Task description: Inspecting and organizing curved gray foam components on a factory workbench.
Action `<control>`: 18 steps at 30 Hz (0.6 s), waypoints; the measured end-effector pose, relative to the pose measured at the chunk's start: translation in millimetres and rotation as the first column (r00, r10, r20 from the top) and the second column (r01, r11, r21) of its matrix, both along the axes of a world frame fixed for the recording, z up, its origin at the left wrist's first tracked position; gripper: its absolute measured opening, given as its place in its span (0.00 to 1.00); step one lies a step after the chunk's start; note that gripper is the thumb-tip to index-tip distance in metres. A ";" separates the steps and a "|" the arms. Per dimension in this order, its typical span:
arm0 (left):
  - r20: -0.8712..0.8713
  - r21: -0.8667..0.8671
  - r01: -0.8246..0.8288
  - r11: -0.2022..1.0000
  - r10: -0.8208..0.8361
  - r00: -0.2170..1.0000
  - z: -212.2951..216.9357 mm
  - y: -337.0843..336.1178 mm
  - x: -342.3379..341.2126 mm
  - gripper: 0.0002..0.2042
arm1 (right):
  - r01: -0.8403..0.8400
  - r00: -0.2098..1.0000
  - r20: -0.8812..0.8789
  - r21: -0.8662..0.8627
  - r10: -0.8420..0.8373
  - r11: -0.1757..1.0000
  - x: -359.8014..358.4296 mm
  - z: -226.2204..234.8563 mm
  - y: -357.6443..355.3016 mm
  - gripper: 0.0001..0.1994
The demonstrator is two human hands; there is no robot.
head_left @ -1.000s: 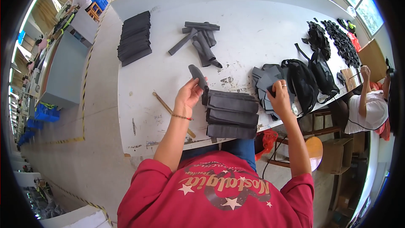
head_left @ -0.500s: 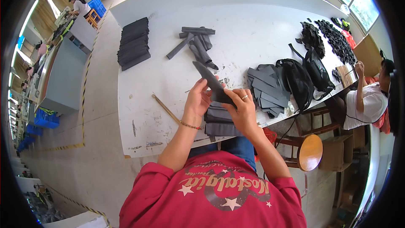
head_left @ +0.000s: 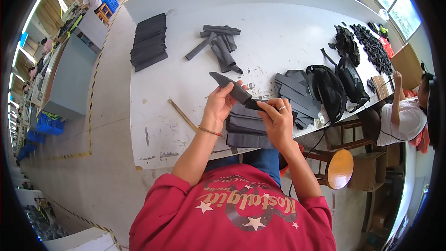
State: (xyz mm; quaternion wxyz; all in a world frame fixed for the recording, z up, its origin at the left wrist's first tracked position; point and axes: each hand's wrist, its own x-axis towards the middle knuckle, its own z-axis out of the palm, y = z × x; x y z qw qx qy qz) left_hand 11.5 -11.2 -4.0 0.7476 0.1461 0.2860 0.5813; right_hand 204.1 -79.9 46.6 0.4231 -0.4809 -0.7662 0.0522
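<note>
A dark grey fabric piece point(head_left: 238, 93), folded lengthwise like a sleeve, is held above the near part of the table between my two hands. My left hand point(head_left: 220, 104) is closed round its middle, thumb on top. My right hand point(head_left: 278, 120) pinches its lower right end, where a narrow black part shows; the fingertips hide what exactly is gripped. Below the hands lies a stack of dark grey fabric strips point(head_left: 246, 130) at the table's near edge. Several tube-like fabric pieces point(head_left: 224, 55) lie loosely beyond my hands.
The white table point(head_left: 160, 94) carries a neat dark fabric stack point(head_left: 149, 42) at left, a wooden stick point(head_left: 182, 114), a pile of flat grey pieces point(head_left: 297, 94) and black bags point(head_left: 328, 90) at right. A person point(head_left: 402, 114) sits beyond a round stool point(head_left: 339, 169).
My right hand has moved right and slightly down, drawing along the fabric's end. More of the narrow black part shows between my hands. The piece lies at a flatter angle.
</note>
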 end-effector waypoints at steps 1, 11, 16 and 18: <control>0.002 0.000 -0.002 1.000 0.002 1.000 0.6 -0.4 0.9 0.07 | 0.024 0.999 0.028 0.033 -0.025 0.999 0.6 -0.4 1.6 0.14; -0.087 0.056 -0.104 0.993 0.109 0.990 28.8 -21.6 18.5 0.10 | 0.046 0.974 0.202 0.268 -0.103 0.962 -2.0 -0.5 7.9 0.17; -0.167 0.115 -0.166 0.979 0.184 0.969 41.0 -26.8 10.2 0.10 | 0.052 0.993 0.087 0.247 -0.075 0.968 -6.1 3.0 6.2 0.17; -0.121 0.109 -0.048 0.993 0.061 0.991 42.7 -20.1 -2.4 0.10 | 0.025 0.995 0.085 0.231 -0.046 0.973 -1.0 6.2 8.6 0.17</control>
